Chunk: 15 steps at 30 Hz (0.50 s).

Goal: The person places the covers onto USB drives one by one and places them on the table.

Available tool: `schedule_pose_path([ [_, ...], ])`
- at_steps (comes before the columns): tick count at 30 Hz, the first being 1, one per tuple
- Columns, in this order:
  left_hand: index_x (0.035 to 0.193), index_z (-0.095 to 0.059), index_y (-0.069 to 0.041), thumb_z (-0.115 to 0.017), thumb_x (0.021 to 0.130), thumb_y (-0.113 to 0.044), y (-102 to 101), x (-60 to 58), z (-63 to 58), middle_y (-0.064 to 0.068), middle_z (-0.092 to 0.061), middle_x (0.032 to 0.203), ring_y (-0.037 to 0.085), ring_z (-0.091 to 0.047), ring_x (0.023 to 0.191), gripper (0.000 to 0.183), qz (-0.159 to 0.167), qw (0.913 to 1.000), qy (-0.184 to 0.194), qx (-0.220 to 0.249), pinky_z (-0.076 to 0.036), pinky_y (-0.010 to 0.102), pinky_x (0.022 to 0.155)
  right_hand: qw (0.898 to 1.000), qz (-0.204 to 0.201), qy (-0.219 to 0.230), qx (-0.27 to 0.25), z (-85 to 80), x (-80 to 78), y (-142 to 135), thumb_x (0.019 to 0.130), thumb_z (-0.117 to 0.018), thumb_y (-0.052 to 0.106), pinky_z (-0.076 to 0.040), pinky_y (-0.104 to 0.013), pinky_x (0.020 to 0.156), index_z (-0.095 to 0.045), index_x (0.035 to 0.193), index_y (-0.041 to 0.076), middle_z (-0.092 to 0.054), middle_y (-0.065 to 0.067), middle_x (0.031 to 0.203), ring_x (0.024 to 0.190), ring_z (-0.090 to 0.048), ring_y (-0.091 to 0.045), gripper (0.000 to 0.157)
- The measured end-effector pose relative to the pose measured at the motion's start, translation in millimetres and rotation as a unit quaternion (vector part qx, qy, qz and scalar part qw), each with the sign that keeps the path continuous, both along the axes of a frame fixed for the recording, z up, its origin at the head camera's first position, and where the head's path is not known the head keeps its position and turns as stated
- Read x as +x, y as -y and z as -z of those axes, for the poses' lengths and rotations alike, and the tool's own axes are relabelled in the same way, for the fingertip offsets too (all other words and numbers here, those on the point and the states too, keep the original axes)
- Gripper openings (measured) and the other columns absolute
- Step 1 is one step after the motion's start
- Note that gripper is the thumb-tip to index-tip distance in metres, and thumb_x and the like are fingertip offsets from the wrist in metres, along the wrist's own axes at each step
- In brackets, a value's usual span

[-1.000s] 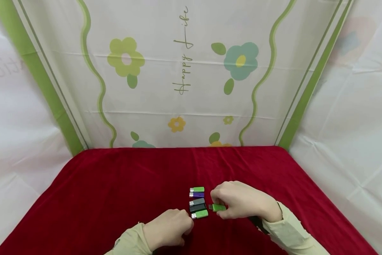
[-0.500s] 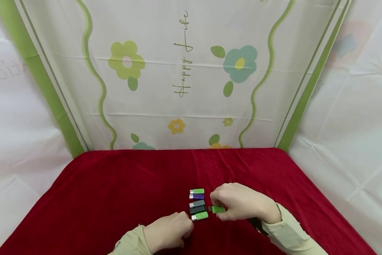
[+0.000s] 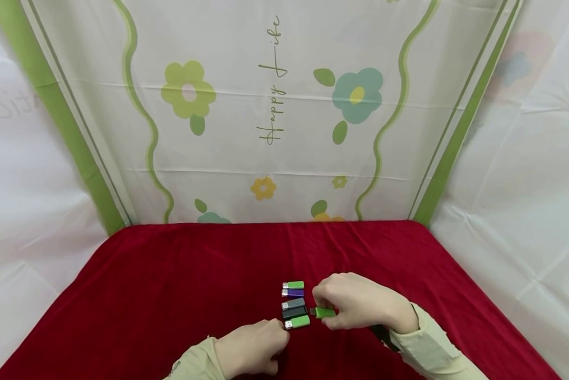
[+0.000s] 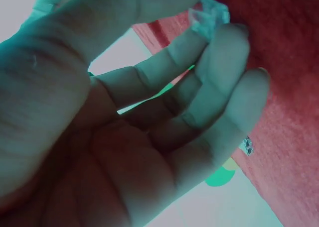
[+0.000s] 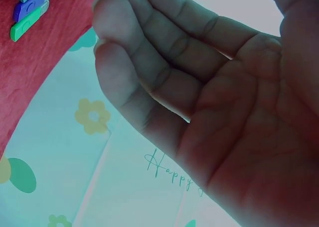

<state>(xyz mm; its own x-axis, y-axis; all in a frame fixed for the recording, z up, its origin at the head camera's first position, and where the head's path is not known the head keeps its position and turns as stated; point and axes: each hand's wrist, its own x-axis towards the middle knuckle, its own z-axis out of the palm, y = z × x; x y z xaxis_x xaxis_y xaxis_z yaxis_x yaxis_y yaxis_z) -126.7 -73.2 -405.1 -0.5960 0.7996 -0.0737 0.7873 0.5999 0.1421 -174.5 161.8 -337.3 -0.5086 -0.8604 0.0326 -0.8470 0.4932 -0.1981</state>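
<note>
In the head view, my right hand (image 3: 362,301) pinches a bright green USB stick (image 3: 324,313) between thumb and fingers. Its dark connector end points left, toward the row of sticks. My left hand (image 3: 253,348) is at the left end of the nearest green USB stick in the row (image 3: 299,321). In the left wrist view, a small clear plastic cap (image 4: 209,19) sits pinched between the left thumb and fingertips. The right wrist view shows the palm and curled fingers, with the held stick hidden.
On the red cloth (image 3: 208,274), more USB sticks lie side by side: a green one (image 3: 296,285), a purple one (image 3: 296,293), a grey one (image 3: 293,304) and a black one (image 3: 295,313). A white patterned curtain (image 3: 227,148) rises behind.
The head view has tilted up slightly since the first frame. My left hand has dropped a little; the right hand keeps its pinch on the green stick, and the row lies as before.
</note>
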Motion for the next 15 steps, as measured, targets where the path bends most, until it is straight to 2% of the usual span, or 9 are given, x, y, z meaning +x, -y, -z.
schedule_pose_path([
  [4, 0.057, -0.051, -0.021, -0.078, 0.07, -0.005, -1.4, -0.2, 2.0, -0.014, -0.039, 0.051, -0.002, -0.035, 0.044, 0.034, 0.024, 0.9995, -0.012, 0.017, -0.033, 0.014, 0.043, 1.0, 0.0, -0.001, 0.0, -0.1, 0.1, -0.2, 0.075, -0.077, 0.014, -0.038, -0.014, 0.053, -0.055, 0.073, 0.024, -0.047, 0.018, 0.068, 0.059, -0.043, 0.001, 0.023],
  [11, 0.055, -0.046, -0.022, -0.076, 0.067, -0.006, -1.2, -0.6, 4.4, -0.016, -0.033, 0.049, -0.002, -0.03, 0.042, 0.037, 0.04, 0.9973, -0.044, 0.042, -0.03, 0.013, 0.04, 1.0, -0.003, -0.006, -0.003, -2.4, 1.3, -0.1, 0.075, -0.077, 0.014, -0.038, -0.014, 0.053, -0.055, 0.073, 0.023, -0.048, 0.018, 0.068, 0.059, -0.043, 0.001, 0.023],
  [15, 0.055, -0.045, -0.023, -0.075, 0.069, -0.007, -1.0, -1.8, 3.5, -0.016, -0.032, 0.049, -0.002, -0.028, 0.043, 0.036, 0.04, 0.9968, -0.046, 0.051, -0.029, 0.013, 0.041, 1.0, -0.003, -0.006, -0.007, -6.6, 2.9, -0.2, 0.075, -0.077, 0.013, -0.038, -0.014, 0.053, -0.056, 0.073, 0.023, -0.048, 0.018, 0.068, 0.059, -0.044, 0.001, 0.023],
])
